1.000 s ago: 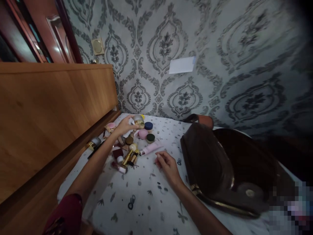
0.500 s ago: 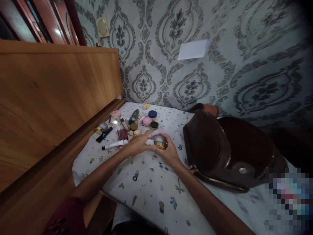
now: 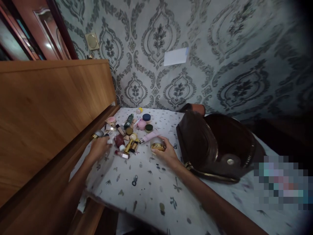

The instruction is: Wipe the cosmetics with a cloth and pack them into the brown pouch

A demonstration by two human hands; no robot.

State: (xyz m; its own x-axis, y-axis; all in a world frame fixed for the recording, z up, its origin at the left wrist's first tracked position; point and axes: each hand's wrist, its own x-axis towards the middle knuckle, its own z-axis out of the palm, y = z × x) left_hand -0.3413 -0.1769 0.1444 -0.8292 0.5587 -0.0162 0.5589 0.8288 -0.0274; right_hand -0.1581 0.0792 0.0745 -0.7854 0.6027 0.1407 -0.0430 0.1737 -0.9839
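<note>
My right hand is closed around a cosmetic jar with a gold band and a pale, frosted upper part, held over the near side of the cloth. At the left, my left hand has its fingers curled together, with a piece of a white tube showing at the fingertips; the rest is hidden. Just right of it lie a dark red bottle, a lip gloss tube and gold-coloured tubes. A pink tube rests behind the jar.
More cosmetics stand farther back: a dark green bottle, a pink jar, a blue-lidded jar. A grey-and-gold jar sits by the wooden panel. A brown leather bag lies open at right.
My left hand has left the jar and moved left, and the white tube no longer lies where it was. My right hand alone keeps the jar. The view has shifted slightly.
</note>
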